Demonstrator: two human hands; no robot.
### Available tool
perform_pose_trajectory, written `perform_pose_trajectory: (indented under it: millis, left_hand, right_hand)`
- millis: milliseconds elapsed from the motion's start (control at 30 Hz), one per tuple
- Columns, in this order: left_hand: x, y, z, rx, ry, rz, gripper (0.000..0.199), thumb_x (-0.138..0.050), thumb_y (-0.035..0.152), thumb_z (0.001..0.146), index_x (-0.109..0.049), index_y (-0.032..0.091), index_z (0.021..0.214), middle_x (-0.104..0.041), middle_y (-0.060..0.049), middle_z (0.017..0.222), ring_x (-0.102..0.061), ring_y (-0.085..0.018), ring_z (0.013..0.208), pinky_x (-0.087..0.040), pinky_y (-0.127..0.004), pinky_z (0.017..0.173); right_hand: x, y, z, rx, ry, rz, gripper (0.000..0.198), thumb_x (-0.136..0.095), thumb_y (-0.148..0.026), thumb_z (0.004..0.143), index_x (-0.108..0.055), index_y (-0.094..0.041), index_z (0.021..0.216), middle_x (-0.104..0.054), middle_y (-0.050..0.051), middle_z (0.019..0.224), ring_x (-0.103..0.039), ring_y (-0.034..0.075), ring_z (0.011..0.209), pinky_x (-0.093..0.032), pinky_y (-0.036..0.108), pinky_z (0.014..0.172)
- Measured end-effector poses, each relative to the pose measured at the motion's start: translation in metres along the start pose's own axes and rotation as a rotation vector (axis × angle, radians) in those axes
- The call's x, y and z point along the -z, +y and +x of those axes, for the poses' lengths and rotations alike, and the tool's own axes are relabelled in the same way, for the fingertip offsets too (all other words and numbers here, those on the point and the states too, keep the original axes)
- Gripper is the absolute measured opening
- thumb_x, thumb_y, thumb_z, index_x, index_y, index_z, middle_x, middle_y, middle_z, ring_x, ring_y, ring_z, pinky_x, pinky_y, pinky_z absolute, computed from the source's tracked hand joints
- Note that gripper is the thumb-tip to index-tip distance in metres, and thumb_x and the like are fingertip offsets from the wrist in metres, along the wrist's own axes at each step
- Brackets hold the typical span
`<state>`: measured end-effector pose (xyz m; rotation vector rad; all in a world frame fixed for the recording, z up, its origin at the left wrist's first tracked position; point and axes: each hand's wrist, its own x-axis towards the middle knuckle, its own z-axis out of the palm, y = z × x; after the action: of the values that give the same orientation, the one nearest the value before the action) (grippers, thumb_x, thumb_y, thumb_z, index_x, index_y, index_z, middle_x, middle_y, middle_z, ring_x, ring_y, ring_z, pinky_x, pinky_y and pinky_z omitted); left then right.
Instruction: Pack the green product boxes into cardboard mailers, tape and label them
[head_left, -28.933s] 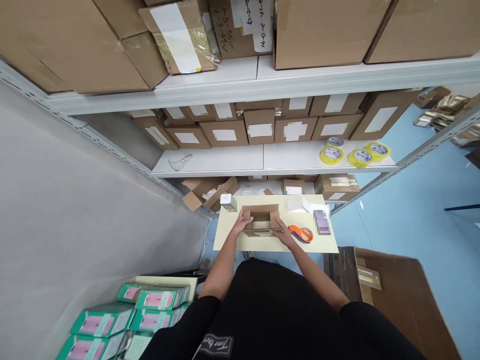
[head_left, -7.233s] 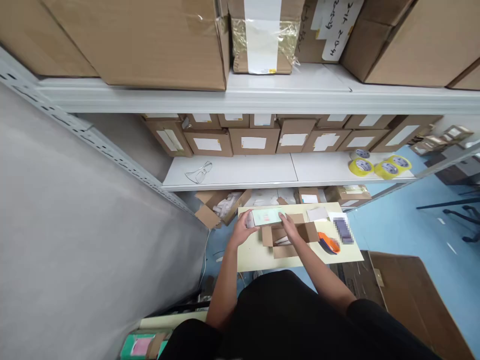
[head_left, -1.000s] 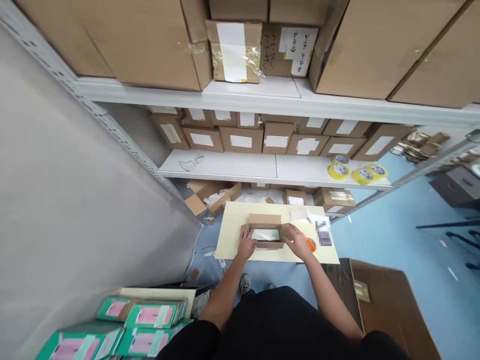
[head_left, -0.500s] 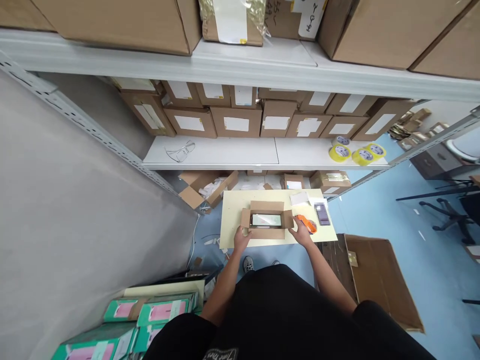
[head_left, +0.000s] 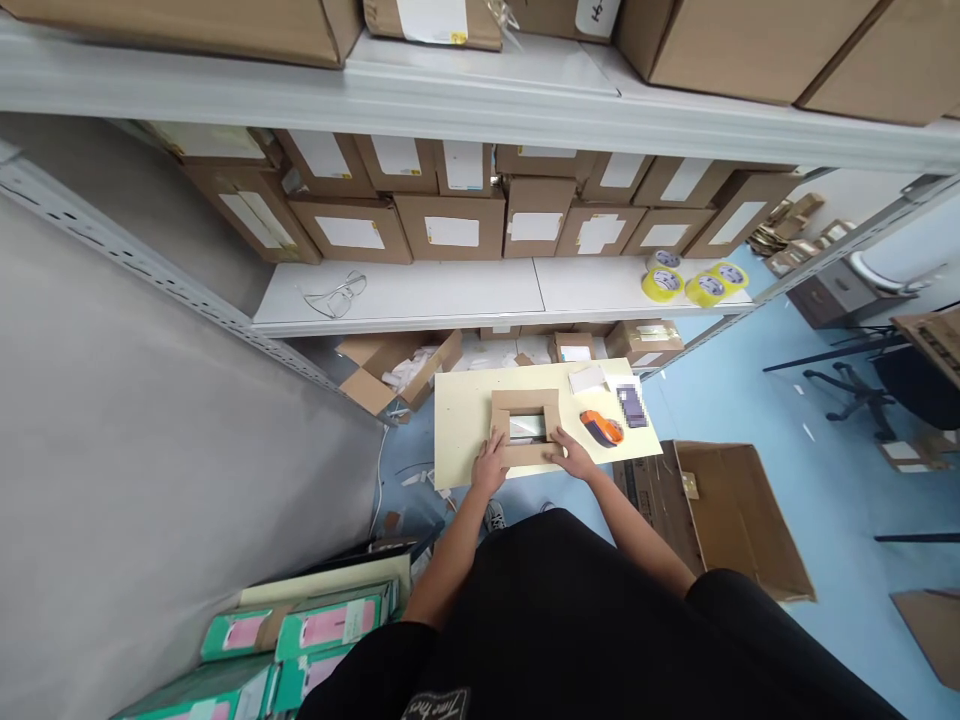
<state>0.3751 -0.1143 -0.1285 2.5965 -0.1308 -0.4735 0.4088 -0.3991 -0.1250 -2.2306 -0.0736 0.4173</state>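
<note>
A small cardboard box (head_left: 529,456) stands on the pale yellow table, its top partly uncovered. Both short side flaps are folded inward, while the front and back flaps stay out. Through the gap a pale green and white item (head_left: 527,427) shows inside. My left hand (head_left: 490,464) grips the left side of the box, fingers on the left flap. On the opposite side my right hand (head_left: 573,456) holds the right flap and corner. An orange and dark tape dispenser (head_left: 602,428) lies right of my right hand.
On the table (head_left: 459,420) a dark pixelated object (head_left: 632,406) and white papers (head_left: 587,379) lie at the back right. Above, a shelf (head_left: 450,290) holds glasses (head_left: 337,296), yellow tape rolls (head_left: 663,284) and labelled boxes. A large open carton (head_left: 739,520) stands right of the table.
The side flaps have gone from spread outward to folded inward, with my hands moving in along them. The whole view has shifted slightly, raising the shelves in the picture.
</note>
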Motion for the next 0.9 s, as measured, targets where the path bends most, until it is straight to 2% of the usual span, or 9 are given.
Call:
perform_pose_trajectory:
  millis: [167, 267, 333, 400, 467, 600, 667, 767, 900]
  left_hand:
    - [0.024, -0.005, 0.01, -0.043, -0.026, -0.074, 0.061, -0.063, 0.044, 0.096, -0.051, 0.027, 0.153, -0.03, -0.004, 0.171, -0.049, -0.031, 0.142, -0.042, -0.039, 0.116]
    - [0.039, -0.001, 0.022, 0.034, 0.044, -0.1, 0.052, -0.059, 0.05, 0.098, -0.062, 0.025, 0.143, -0.059, -0.007, 0.151, -0.056, -0.029, 0.132, -0.047, -0.038, 0.11]
    - [0.043, 0.004, 0.03, 0.097, 0.109, -0.089, 0.057, -0.063, 0.05, 0.096, -0.059, 0.025, 0.147, -0.068, -0.008, 0.138, -0.056, -0.029, 0.129, -0.049, -0.037, 0.106]
    - [0.043, 0.009, 0.037, 0.14, 0.167, -0.07, 0.064, -0.065, 0.047, 0.095, -0.051, 0.024, 0.153, -0.066, -0.01, 0.14, -0.054, -0.03, 0.13, -0.048, -0.038, 0.107]
    - [0.043, 0.014, 0.046, 0.168, 0.188, -0.045, 0.073, -0.066, 0.043, 0.094, -0.04, 0.024, 0.159, -0.053, -0.012, 0.154, -0.05, -0.031, 0.137, -0.047, -0.04, 0.11]
    - [0.05, 0.018, 0.069, 0.126, 0.114, 0.048, 0.106, -0.08, 0.039, 0.081, -0.018, 0.029, 0.166, -0.009, -0.01, 0.176, -0.033, -0.037, 0.151, -0.044, -0.044, 0.114]
    - [0.058, 0.019, 0.082, 0.059, 0.053, 0.103, 0.121, -0.088, 0.037, 0.073, -0.012, 0.032, 0.167, 0.002, -0.008, 0.176, -0.021, -0.04, 0.157, -0.041, -0.047, 0.117]
    - [0.07, 0.022, 0.098, -0.014, -0.035, 0.175, 0.133, -0.093, 0.032, 0.064, -0.009, 0.032, 0.167, 0.0, -0.009, 0.176, -0.008, -0.042, 0.159, -0.035, -0.05, 0.121]
    - [0.077, 0.028, 0.102, -0.084, -0.009, 0.254, 0.129, -0.093, 0.029, 0.061, -0.018, 0.024, 0.166, -0.029, -0.017, 0.168, -0.015, -0.042, 0.157, -0.031, -0.05, 0.122]
  right_hand:
    - [0.012, 0.001, 0.0, 0.069, -0.101, -0.097, 0.084, -0.087, -0.048, 0.067, -0.063, -0.02, 0.143, -0.05, 0.015, 0.159, -0.046, 0.035, 0.147, -0.036, 0.048, 0.122]
    - [0.016, -0.002, 0.009, 0.017, 0.025, -0.107, 0.058, -0.075, -0.045, 0.083, -0.066, -0.021, 0.135, -0.068, 0.013, 0.138, -0.063, 0.031, 0.129, -0.047, 0.043, 0.111]
    - [0.013, -0.009, 0.017, -0.085, 0.127, -0.117, 0.044, -0.066, -0.041, 0.091, -0.067, -0.022, 0.13, -0.077, 0.01, 0.114, -0.072, 0.027, 0.109, -0.052, 0.039, 0.098]
    - [0.006, -0.017, 0.024, -0.194, 0.184, -0.146, 0.039, -0.065, -0.037, 0.092, -0.065, -0.023, 0.129, -0.077, 0.006, 0.098, -0.073, 0.025, 0.095, -0.053, 0.034, 0.087]
    - [-0.004, -0.026, 0.028, -0.268, 0.21, -0.191, 0.042, -0.066, -0.032, 0.091, -0.062, -0.024, 0.132, -0.075, 0.005, 0.1, -0.071, 0.024, 0.094, -0.051, 0.032, 0.084]
    - [-0.02, -0.036, 0.025, -0.317, 0.32, -0.273, 0.059, -0.064, -0.026, 0.091, -0.049, -0.025, 0.148, -0.058, 0.014, 0.142, -0.064, 0.028, 0.118, -0.051, 0.034, 0.091]
    - [-0.021, -0.036, 0.023, -0.351, 0.347, -0.276, 0.067, -0.066, -0.03, 0.091, -0.042, -0.025, 0.154, -0.043, 0.017, 0.156, -0.059, 0.032, 0.129, -0.05, 0.037, 0.095]
    - [-0.015, -0.033, 0.022, -0.436, 0.29, -0.233, 0.075, -0.07, -0.04, 0.09, -0.039, -0.025, 0.156, -0.039, 0.017, 0.159, -0.059, 0.034, 0.129, -0.051, 0.039, 0.096]
    - [-0.008, -0.029, 0.025, -0.509, 0.231, -0.182, 0.077, -0.071, -0.045, 0.09, -0.039, -0.024, 0.156, -0.045, 0.017, 0.155, -0.063, 0.032, 0.124, -0.052, 0.037, 0.094]
